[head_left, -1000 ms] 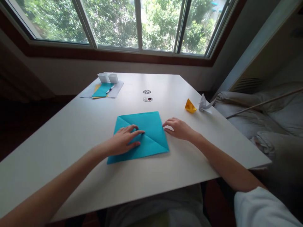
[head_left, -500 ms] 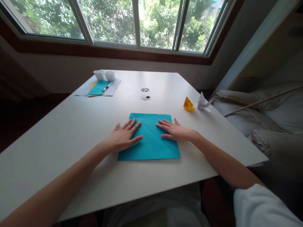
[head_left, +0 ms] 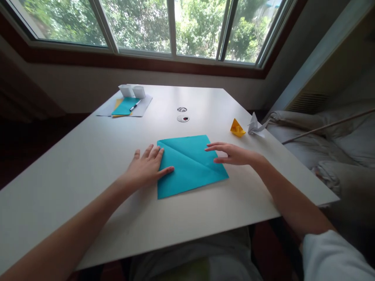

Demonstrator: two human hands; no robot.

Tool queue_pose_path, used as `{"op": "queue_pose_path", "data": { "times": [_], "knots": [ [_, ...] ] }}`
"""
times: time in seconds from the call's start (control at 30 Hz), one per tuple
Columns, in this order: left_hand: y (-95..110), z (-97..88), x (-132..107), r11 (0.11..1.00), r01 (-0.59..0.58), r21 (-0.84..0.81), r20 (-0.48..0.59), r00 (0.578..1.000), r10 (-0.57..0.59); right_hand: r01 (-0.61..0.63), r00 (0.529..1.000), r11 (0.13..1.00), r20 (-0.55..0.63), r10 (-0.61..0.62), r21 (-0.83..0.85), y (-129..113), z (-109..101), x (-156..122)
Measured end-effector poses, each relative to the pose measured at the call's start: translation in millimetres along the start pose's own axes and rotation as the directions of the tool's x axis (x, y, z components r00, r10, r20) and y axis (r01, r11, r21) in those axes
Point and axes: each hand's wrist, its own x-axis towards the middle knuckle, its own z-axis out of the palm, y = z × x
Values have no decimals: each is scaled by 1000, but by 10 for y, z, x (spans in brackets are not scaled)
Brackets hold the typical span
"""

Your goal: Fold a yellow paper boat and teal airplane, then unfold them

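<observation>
As the left hand (head_left: 145,168) touches teal paper (head_left: 190,168), the right hand (head_left: 234,155) hovers, fingers apart.

No writing, labels or numbers I can actually read anywhere in this one. The teal paper sheet (head_left: 190,168) shows only plain colour and creases. The two small round discs (head_left: 183,118) further back on the table (head_left: 88,175) have dark marks, way too tiny to make out.

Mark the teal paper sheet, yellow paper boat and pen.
teal paper sheet (head_left: 190,168): head view, bare middle beside the diagonal crease.
yellow paper boat (head_left: 237,128): head view, centre of its near side.
pen (head_left: 135,105): head view, mid barrel.
</observation>
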Motion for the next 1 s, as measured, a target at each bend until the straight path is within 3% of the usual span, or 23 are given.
{"op": "queue_pose_path", "data": {
  "times": [0.1, 0.17, 0.23, 0.4, 0.5, 0.73, 0.87, 1.0],
  "knots": [
    [57, -55, -83, 989, -148, 12, -51, 988, 148, -64, 992, 995, 106, 72, -77, -62, 60, -14],
    [108, -101, -154, 940, -341, -32, -17, 940, 340, -84, 980, 988, 166, 105, -128, -80, 140, 7],
    [153, -138, -218, 903, -426, -64, 10, 904, 427, -93, 975, 984, 188, 121, -151, -91, 203, 32],
    [190, -197, -303, 877, -480, 14, -27, 877, 480, -99, 981, 982, 150, 123, -163, -150, 210, 40],
    [192, -235, -324, 863, -505, 37, -29, 862, 506, -35, 991, 985, 118, 55, -166, -193, 175, 30],
    [164, -242, -310, 886, -461, -57, -61, 887, 458, 171, 982, 936, -28, -188, -308, -209, 132, 23],
    [149, -199, -298, 889, -456, -41, -89, 888, 451, 193, 967, 881, -71, -247, -432, -203, 159, 37],
    [136, -156, -278, 879, -472, -72, -53, 882, 469, 208, 964, 869, -58, -260, -449, -195, 247, 87]
  ]
}}
